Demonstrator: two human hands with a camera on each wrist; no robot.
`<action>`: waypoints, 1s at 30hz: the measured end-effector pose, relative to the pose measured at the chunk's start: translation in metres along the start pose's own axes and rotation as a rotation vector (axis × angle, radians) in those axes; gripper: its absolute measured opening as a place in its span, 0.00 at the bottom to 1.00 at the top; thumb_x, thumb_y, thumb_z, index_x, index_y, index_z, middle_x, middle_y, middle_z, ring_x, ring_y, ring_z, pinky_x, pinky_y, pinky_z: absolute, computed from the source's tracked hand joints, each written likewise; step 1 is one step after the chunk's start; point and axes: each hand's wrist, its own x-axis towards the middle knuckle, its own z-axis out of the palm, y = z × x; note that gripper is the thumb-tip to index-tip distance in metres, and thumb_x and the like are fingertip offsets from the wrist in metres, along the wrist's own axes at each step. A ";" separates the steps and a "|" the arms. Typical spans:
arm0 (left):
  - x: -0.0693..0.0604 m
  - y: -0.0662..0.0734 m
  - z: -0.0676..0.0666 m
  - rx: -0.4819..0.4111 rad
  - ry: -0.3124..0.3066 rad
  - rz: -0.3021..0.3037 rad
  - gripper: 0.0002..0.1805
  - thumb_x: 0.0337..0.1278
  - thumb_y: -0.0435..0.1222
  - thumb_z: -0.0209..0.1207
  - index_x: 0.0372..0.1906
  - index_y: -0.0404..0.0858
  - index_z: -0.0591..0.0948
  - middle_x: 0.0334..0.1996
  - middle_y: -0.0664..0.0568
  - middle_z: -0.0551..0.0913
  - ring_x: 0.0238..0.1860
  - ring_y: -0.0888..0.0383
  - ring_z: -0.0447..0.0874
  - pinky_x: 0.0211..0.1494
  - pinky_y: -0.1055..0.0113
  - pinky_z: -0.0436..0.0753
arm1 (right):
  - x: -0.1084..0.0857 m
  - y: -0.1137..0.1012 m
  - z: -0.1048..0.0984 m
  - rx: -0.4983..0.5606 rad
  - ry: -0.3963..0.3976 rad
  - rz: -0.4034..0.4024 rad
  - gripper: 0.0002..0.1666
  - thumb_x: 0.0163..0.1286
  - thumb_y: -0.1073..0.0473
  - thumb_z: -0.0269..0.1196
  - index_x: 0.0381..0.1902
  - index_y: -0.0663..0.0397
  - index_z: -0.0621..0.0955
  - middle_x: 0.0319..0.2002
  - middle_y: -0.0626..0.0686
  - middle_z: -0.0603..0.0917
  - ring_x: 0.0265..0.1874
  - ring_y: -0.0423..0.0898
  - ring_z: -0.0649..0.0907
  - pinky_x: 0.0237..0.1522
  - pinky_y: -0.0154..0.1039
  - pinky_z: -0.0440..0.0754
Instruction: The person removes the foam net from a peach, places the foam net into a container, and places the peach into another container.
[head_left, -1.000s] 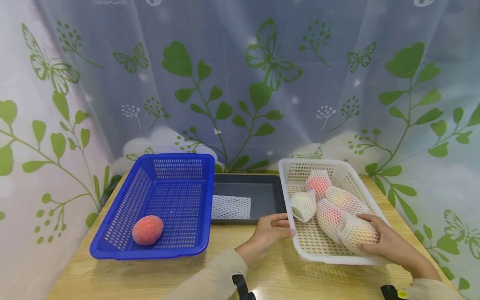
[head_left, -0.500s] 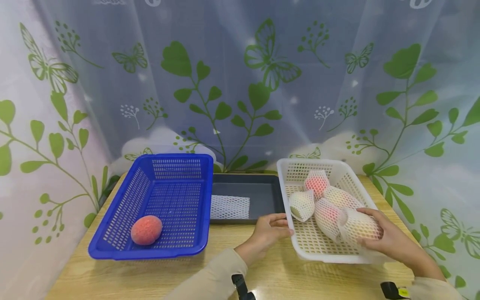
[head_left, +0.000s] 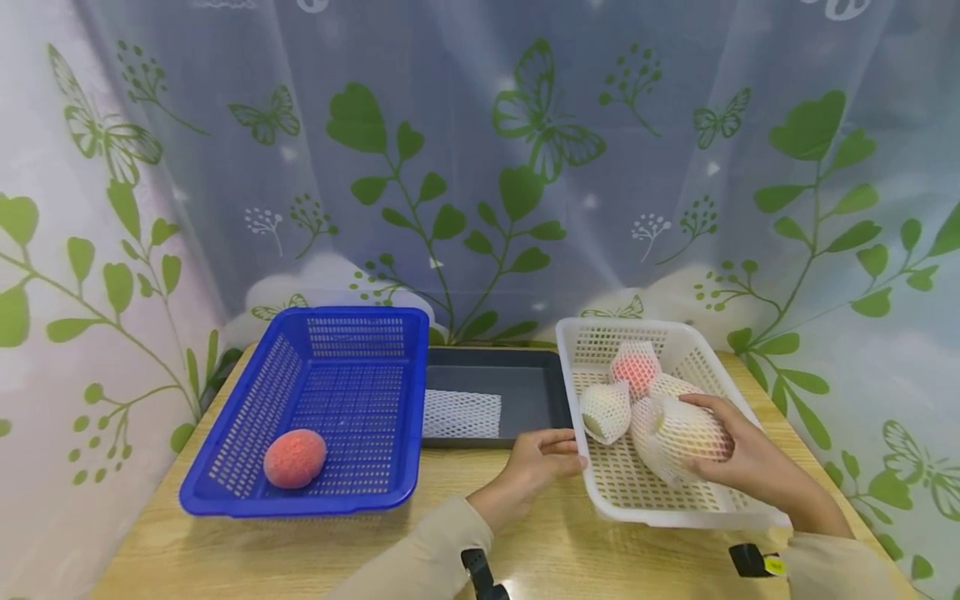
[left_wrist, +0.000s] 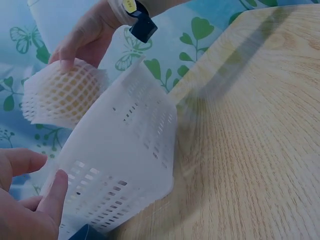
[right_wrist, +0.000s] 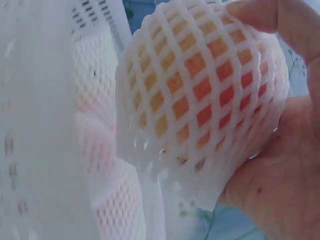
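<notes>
In the head view my right hand grips a yellow-and-red peach in a white foam net, over the white basket. The right wrist view shows thumb and fingers on opposite sides of this netted peach. My left hand holds the left rim of that basket, thumb on the rim and fingers against the outer wall. Under and behind the held peach lie several other netted fruits, including a pink one and a pale one. The held peach partly hides them.
A blue basket stands on the left, with one bare reddish peach in it. Between the baskets is a dark tray bearing a flat white foam net. A printed curtain hangs behind the wooden table.
My right hand has moved left with the netted peach, from the basket's right side to above the other fruits, turning it slightly. My left hand stays at the rim.
</notes>
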 end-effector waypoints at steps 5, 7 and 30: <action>-0.001 0.002 -0.001 -0.027 -0.022 -0.002 0.23 0.59 0.28 0.60 0.59 0.26 0.74 0.46 0.43 0.82 0.42 0.56 0.84 0.50 0.62 0.83 | 0.015 -0.009 0.014 -0.005 -0.003 -0.064 0.45 0.59 0.60 0.70 0.70 0.52 0.61 0.62 0.61 0.64 0.44 0.43 0.76 0.38 0.35 0.80; -0.002 0.003 -0.003 -0.016 -0.022 0.000 0.22 0.62 0.30 0.58 0.59 0.26 0.74 0.47 0.43 0.82 0.44 0.51 0.84 0.52 0.59 0.83 | 0.022 -0.012 0.019 0.009 -0.014 -0.084 0.44 0.59 0.60 0.70 0.70 0.50 0.61 0.62 0.59 0.64 0.45 0.45 0.76 0.39 0.36 0.81; -0.009 0.031 -0.025 -0.179 -0.012 0.061 0.30 0.68 0.47 0.51 0.61 0.25 0.71 0.52 0.41 0.80 0.48 0.56 0.80 0.59 0.57 0.78 | 0.065 -0.057 0.069 0.014 -0.102 -0.243 0.46 0.51 0.62 0.71 0.67 0.51 0.65 0.60 0.58 0.69 0.46 0.53 0.74 0.41 0.41 0.79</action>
